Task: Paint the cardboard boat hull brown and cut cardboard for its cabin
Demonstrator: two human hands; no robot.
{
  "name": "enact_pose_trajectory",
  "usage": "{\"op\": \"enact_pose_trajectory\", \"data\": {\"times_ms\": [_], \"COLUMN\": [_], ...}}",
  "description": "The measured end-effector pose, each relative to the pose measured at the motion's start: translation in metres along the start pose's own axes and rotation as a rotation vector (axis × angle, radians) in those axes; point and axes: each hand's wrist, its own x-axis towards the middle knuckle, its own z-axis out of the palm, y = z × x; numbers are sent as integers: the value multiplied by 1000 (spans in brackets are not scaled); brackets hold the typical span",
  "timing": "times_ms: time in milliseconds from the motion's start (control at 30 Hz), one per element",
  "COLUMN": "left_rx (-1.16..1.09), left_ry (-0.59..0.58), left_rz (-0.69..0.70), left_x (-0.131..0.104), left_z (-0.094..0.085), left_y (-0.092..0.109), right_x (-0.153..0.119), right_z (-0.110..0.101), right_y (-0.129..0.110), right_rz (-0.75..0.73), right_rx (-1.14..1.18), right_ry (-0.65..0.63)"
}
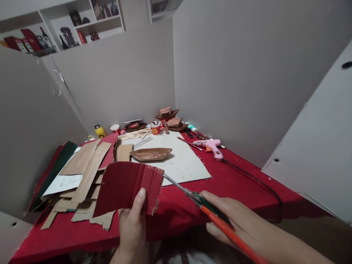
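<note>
My left hand (133,222) pinches the lower edge of a dark red piece of cardboard (121,187), thumb on top, holding it up above the front of the table. From the right, my right hand (233,216) grips scissors (192,196) with green and orange-red handles. The blade tips touch the upper right corner of the cardboard; whether the blades are apart is hard to tell. Just behind the cardboard, a small brown boat hull (151,154) sits on a white board (187,165).
Brown cardboard pieces (85,157) are heaped at the left. A pink glue gun (214,146) with a black cable lies at the right. Finished model boats (176,124), a red cup (155,128), thin sticks (132,135) and a yellow bottle (99,131) stand or lie along the back.
</note>
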Motion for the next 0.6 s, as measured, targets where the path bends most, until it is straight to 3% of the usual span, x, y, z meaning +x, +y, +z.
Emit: {"op": "enact_pose_trajectory", "data": {"times_ms": [133, 400, 600], "left_rx": [40, 16, -47], "left_ry": [-62, -8, -10], "left_rz": [-47, -30, -30], "left_x": [-2, -10, -11], "left_z": [2, 11, 11], "left_y": [3, 14, 4], "right_x": [1, 2, 0], "right_z": [1, 9, 5], "right_y": [-5, -6, -7], "right_rz": [0, -13, -41], "right_rx": [35, 105, 138], "right_ry": [-3, 40, 19]}}
